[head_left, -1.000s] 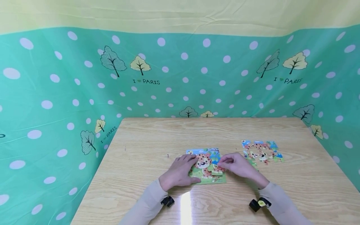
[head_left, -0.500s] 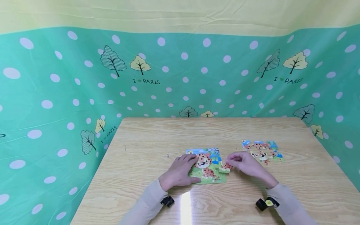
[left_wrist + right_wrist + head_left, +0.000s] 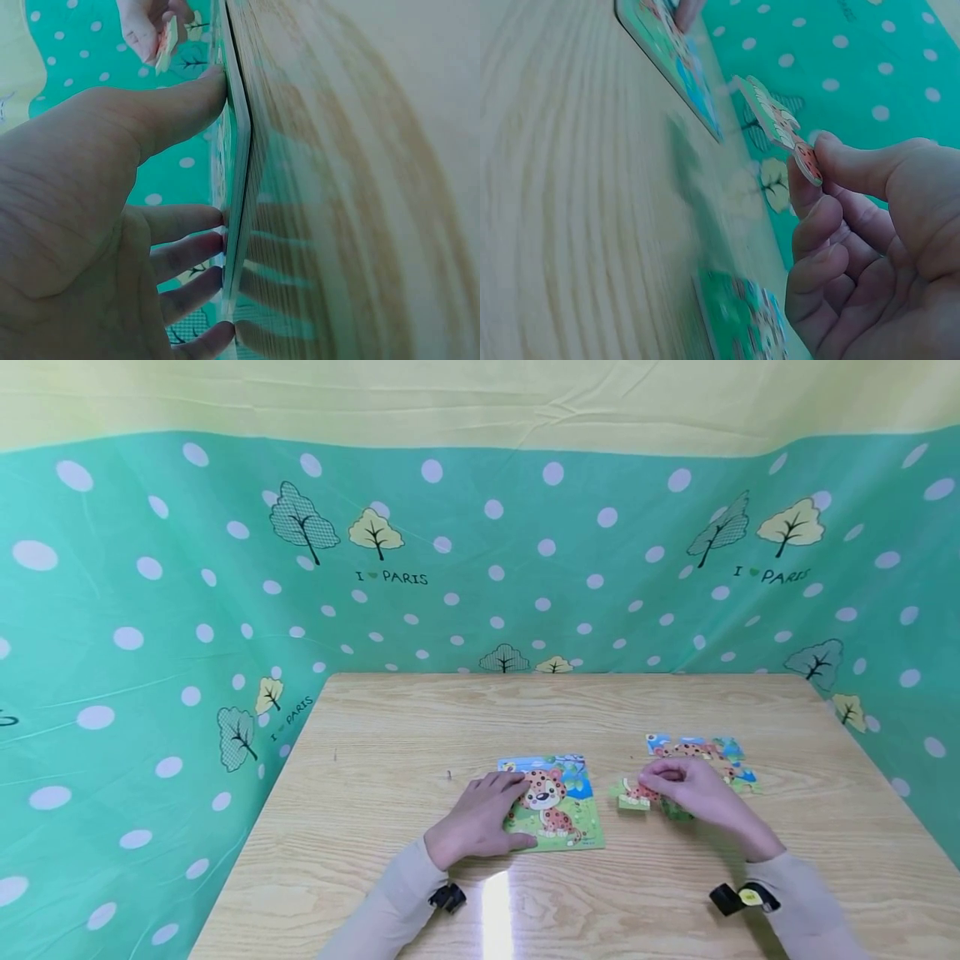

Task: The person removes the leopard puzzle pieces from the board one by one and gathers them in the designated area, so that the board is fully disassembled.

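A flat picture board (image 3: 573, 828) showing a spotted leopard cub lies on the table. My left hand (image 3: 480, 816) rests on its left part, fingers spread, with thumb and fingertips touching the surface. To the right of the board my right hand (image 3: 697, 792) pinches a jigsaw piece (image 3: 634, 797) between thumb and fingers. In the right wrist view the piece (image 3: 769, 114) is held above the table, tilted, with green, white and spotted orange print. Beyond that hand lies a group of jigsaw pieces (image 3: 733, 748) with a similar leopard picture, partly hidden by the hand.
The wooden table (image 3: 420, 718) carries all of this. A green polka-dot curtain (image 3: 465, 543) hangs behind it and along both sides. Black wrist cameras sit at both cuffs. A tiny dark speck (image 3: 449, 774) lies left of the board.
My right hand has carried the jigsaw piece rightward, from over the board's right part to between the board and the group of pieces. My left hand stays on the board.
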Action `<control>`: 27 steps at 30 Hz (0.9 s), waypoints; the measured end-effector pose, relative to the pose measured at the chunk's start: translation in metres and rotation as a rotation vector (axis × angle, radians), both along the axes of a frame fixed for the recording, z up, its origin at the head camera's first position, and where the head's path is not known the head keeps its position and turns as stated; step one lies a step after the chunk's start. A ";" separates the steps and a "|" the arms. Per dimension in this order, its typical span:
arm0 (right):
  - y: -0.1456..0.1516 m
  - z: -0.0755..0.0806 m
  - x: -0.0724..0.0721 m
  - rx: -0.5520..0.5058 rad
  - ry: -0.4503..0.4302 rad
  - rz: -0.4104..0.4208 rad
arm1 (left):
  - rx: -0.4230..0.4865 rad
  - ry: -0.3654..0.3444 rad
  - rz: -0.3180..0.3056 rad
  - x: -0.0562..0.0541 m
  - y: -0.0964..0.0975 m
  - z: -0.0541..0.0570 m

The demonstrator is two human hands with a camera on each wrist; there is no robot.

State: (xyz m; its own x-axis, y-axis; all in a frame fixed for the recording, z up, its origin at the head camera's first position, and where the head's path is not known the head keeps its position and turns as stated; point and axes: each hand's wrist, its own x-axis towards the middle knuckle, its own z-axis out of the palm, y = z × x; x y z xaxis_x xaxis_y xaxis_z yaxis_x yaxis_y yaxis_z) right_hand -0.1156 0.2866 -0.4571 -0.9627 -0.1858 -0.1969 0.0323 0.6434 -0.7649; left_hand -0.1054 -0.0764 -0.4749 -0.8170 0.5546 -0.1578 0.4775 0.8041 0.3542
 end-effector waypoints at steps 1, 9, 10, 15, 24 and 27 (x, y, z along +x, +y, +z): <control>0.003 0.001 0.000 0.002 -0.003 -0.002 | 0.001 -0.001 -0.001 0.000 0.000 0.000; 0.039 0.009 0.002 0.043 -0.011 0.005 | -0.002 -0.013 -0.003 0.001 0.003 0.000; 0.045 0.010 0.002 0.052 -0.008 0.007 | -0.004 -0.017 -0.002 0.001 0.004 0.000; 0.075 0.008 0.000 0.058 -0.052 0.025 | -0.017 -0.036 0.008 0.001 0.005 0.003; 0.118 0.009 -0.006 0.099 -0.126 0.029 | -0.020 -0.057 0.032 0.000 0.003 0.005; 0.124 0.004 -0.006 0.143 -0.124 0.043 | -0.026 -0.059 0.041 0.000 0.006 0.006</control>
